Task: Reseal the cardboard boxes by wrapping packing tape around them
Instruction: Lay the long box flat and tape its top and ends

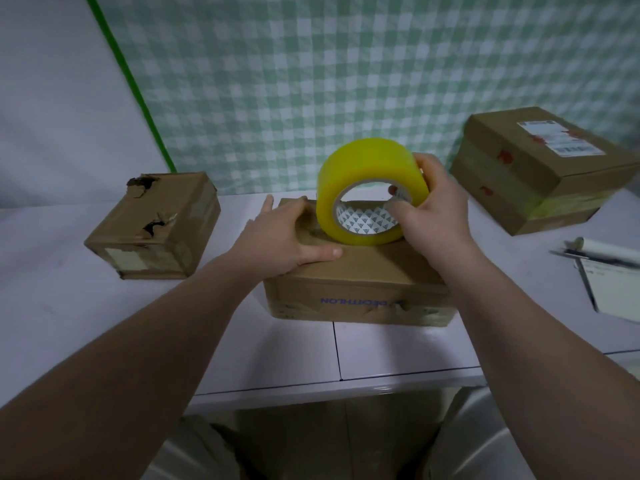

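Note:
A brown cardboard box (360,282) with blue lettering on its near side sits in the middle of the white table (69,306). My left hand (280,237) lies flat on the box's top left part, fingers spread. My right hand (433,206) grips a thick yellow roll of packing tape (367,174), held upright with its lower edge resting on the box top. A torn, dented box (156,226) stands to the left. A larger box (540,168) with a white label and red marks sits at the back right.
A pen and white papers (609,278) lie at the table's right edge. A green checked cloth (346,81) hangs behind the table. The table's front edge runs just above my knees.

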Available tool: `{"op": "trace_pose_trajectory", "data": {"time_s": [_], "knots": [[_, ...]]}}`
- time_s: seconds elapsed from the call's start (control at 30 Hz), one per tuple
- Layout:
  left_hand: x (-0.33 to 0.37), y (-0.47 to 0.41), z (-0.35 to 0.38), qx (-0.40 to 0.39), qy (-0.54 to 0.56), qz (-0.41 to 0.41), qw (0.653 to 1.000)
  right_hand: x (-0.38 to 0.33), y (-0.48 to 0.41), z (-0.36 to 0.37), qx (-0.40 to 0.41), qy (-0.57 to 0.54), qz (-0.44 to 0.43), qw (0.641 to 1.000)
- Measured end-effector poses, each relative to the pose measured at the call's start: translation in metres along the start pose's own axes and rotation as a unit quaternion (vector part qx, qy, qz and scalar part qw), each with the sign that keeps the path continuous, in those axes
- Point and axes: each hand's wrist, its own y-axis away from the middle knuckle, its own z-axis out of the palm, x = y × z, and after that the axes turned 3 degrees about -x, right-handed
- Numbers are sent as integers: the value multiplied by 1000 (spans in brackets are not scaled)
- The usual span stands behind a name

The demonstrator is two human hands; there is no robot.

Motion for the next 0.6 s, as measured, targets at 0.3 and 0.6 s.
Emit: {"op": "trace_pose_trajectory", "data": {"time_s": [0.3, 0.6], "knots": [[15, -1, -5, -29, -96, -33, 994, 6, -5, -57, 15, 119, 3, 993], [33, -21, -13, -78, -121, 47, 989, 27, 12, -43, -32, -140, 161, 976]]}}
